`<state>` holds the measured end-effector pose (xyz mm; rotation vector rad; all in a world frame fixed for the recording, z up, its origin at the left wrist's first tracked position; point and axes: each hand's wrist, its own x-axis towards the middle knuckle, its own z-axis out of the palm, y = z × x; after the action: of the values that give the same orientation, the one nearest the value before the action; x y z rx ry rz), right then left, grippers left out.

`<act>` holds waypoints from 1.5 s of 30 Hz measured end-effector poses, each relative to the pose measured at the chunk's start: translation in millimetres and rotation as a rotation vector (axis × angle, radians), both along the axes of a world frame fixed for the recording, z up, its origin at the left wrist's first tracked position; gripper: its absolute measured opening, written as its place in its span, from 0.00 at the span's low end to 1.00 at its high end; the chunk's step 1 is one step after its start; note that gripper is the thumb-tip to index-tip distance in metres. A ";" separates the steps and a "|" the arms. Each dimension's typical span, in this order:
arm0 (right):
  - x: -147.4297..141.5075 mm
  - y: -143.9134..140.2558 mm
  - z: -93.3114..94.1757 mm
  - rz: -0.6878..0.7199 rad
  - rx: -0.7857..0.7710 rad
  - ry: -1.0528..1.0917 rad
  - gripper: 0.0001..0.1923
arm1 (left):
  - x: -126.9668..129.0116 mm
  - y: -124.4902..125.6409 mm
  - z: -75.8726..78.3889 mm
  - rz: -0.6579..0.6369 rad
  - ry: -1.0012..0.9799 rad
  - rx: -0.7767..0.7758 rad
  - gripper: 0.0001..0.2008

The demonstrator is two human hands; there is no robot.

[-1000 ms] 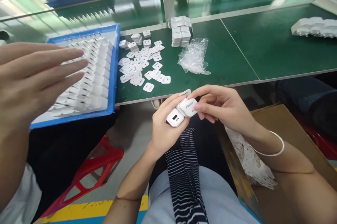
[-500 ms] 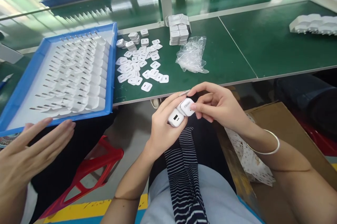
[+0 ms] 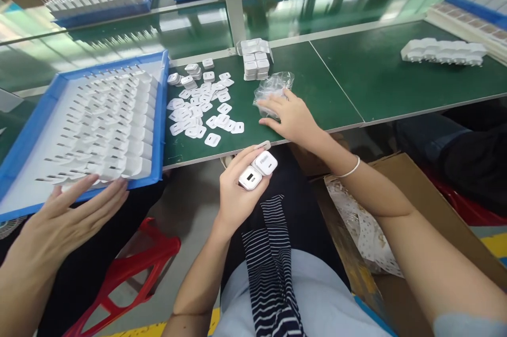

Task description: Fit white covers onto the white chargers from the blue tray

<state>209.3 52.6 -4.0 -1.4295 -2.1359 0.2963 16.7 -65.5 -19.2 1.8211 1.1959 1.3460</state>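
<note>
My left hand (image 3: 233, 194) is wrapped round two white blocks that look like USB chargers, above my lap. The nearer charger (image 3: 249, 178) has a wide dark port and a small slot. The other charger (image 3: 265, 162) has faint printing and one small slot. A thin pale piece (image 3: 263, 145) shows at the left fingertips. My right hand (image 3: 293, 118), fingers apart, lies over a crumpled clear plastic bag (image 3: 282, 81) near the bench edge; it appears to touch the bag. Many flat white slotted plates (image 3: 213, 139) lie loose left of the bag.
A blue-rimmed tray (image 3: 161, 115) of white housings with metal prongs stands at the left, with a co-worker's hand (image 3: 67, 215) at its front edge. Stacked white plates (image 3: 256, 65) stand behind the bag. A row of white housings (image 3: 443, 52) lies far right.
My right hand has left the charger in my left hand and moved up onto the plastic bag. My left hand keeps both chargers. The camera view has shifted slightly.
</note>
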 end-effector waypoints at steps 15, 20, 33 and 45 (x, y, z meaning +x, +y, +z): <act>169.6 -183.4 -148.4 -1.320 0.330 0.386 0.18 | 21.2 2.8 -16.6 -0.124 -0.081 0.001 0.22; 149.3 -220.4 -200.9 -1.448 -0.152 0.416 0.21 | 24.4 2.5 -18.5 -0.167 -0.091 0.030 0.23; -19.5 -151.6 -25.1 -0.086 -0.430 1.400 0.24 | 13.5 -16.7 -5.5 -0.163 -0.096 0.094 0.25; -49.2 -155.2 -22.1 0.060 -0.659 1.525 0.27 | -4.9 -30.8 -1.9 -0.196 -0.125 0.042 0.25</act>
<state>160.1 -102.5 -26.1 -0.8065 -0.7801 1.5868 11.7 -96.3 -21.1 1.8022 0.9060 1.3594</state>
